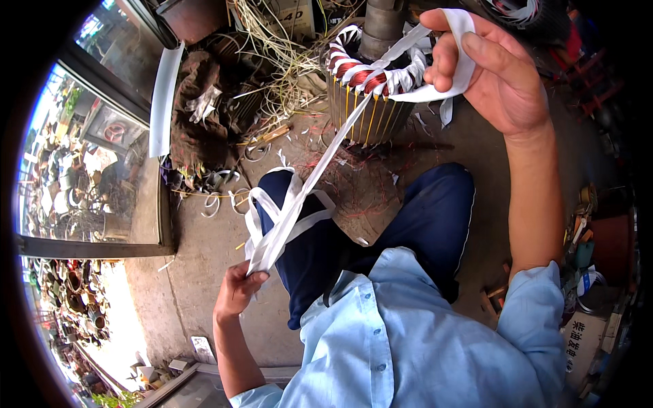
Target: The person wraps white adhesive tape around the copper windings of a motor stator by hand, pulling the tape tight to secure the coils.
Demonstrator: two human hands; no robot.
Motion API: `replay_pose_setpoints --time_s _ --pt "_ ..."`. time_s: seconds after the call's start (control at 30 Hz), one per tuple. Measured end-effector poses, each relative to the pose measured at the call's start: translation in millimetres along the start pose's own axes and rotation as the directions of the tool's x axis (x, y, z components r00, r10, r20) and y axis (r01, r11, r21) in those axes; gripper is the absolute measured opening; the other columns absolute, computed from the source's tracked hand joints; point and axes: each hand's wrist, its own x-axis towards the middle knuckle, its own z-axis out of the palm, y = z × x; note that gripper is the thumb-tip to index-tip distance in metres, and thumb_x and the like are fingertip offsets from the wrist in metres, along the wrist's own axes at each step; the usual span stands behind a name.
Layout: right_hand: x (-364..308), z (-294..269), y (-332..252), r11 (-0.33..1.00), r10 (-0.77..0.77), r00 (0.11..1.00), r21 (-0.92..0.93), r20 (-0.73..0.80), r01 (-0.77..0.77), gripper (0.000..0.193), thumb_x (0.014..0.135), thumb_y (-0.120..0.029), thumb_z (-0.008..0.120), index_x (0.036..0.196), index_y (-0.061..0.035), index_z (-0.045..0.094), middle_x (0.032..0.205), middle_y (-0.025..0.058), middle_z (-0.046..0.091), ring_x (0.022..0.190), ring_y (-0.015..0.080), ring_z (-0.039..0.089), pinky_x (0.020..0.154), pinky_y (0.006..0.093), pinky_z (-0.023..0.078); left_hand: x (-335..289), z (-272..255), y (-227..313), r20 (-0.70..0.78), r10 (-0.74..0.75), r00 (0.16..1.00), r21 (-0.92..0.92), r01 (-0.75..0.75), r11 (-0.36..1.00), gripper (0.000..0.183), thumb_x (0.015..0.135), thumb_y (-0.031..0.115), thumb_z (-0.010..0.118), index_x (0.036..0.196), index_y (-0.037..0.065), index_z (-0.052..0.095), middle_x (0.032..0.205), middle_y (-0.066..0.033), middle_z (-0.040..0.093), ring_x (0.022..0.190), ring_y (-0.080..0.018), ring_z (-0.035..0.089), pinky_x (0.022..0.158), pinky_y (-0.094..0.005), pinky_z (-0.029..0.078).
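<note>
In my left hand [236, 291], closed low beside my knee, is a gathered bundle of white cloth tape [275, 238], with loose loops draped over my thigh. One strand stretches tight from it up to the motor stator [367, 112]. This upright ring has red-brown windings [355, 73] partly wrapped in white tape, and yellow strips down its slots. My right hand [493, 75] is raised to the right of the stator. Its fingers are curled, with the thumb against a wide loop of the tape that runs back to the ring's near right edge.
A thick metal column [384, 30] rises at the ring's far side. Tangled pale wires [286, 68] and a dark cloth heap [194, 109] lie to the far left, near a glass-paned door frame [102, 250]. Wire scraps litter the concrete floor [204, 285]. Boxes and tools crowd the right edge.
</note>
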Motion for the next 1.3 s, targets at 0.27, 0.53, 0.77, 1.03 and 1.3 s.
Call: replay_pose_setpoints --time_s 0.27,0.53,0.77,1.03,1.3 --pt "41 -52 87 0.982 0.177 0.974 0.093 -0.143 -0.165 0.035 0.094 -0.02 0.059 0.121 0.0019 0.059 0.098 0.0088 0.066 0.093 0.0189 0.065 0.087 0.034 0.051 -109 -79 -104 -0.531 -0.325 0.782 0.227 0.502 0.835 0.017 0.082 0.014 0.064 0.07 0.003 0.059 0.059 0.0025 0.05 0.055 -0.0075 0.041 0.049 -0.0293 0.032" --pt "47 -63 117 0.966 0.257 0.953 0.065 -0.162 -0.249 0.033 0.091 -0.017 0.062 0.118 0.0011 0.059 0.103 0.01 0.066 0.097 0.0193 0.064 0.086 0.0351 0.053 -126 -118 -170 -0.657 -0.396 0.641 0.09 0.589 0.803 0.02 0.084 0.021 0.063 0.076 0.003 0.06 0.056 0.0006 0.048 0.041 -0.0113 0.041 0.037 -0.0312 0.03" --pt "58 -56 113 0.928 0.37 0.929 0.033 -0.008 -0.37 0.036 0.091 -0.017 0.061 0.122 -0.0003 0.053 0.104 0.0113 0.064 0.09 0.0175 0.065 0.08 0.0354 0.055 17 -29 -2 -0.535 -0.194 0.822 -0.434 -0.071 0.898 0.017 0.096 0.019 0.056 0.093 0.004 0.061 0.078 -0.0062 0.065 0.04 -0.0024 0.033 0.035 -0.0188 0.022" --pt "75 -63 122 0.947 0.312 0.95 0.089 -0.022 -0.309 0.044 0.093 -0.016 0.057 0.132 -0.0004 0.044 0.109 0.0132 0.064 0.091 0.0181 0.066 0.079 0.0347 0.058 175 79 22 -0.237 0.427 0.873 0.595 -0.217 0.774 0.021 0.096 0.023 0.055 0.093 0.002 0.052 0.076 -0.02 0.063 0.063 -0.0328 0.058 0.061 -0.0444 0.046" --pt "83 -95 136 0.935 0.354 0.913 0.1 -0.203 -0.341 0.042 0.094 -0.013 0.056 0.133 -0.0006 0.045 0.112 0.0152 0.064 0.096 0.0216 0.065 0.085 0.0362 0.055 148 107 32 0.072 0.105 0.992 0.549 -0.127 0.826 0.027 0.096 0.025 0.054 0.086 0.0 0.049 0.07 -0.0214 0.059 0.069 -0.0382 0.059 0.065 -0.0453 0.045"
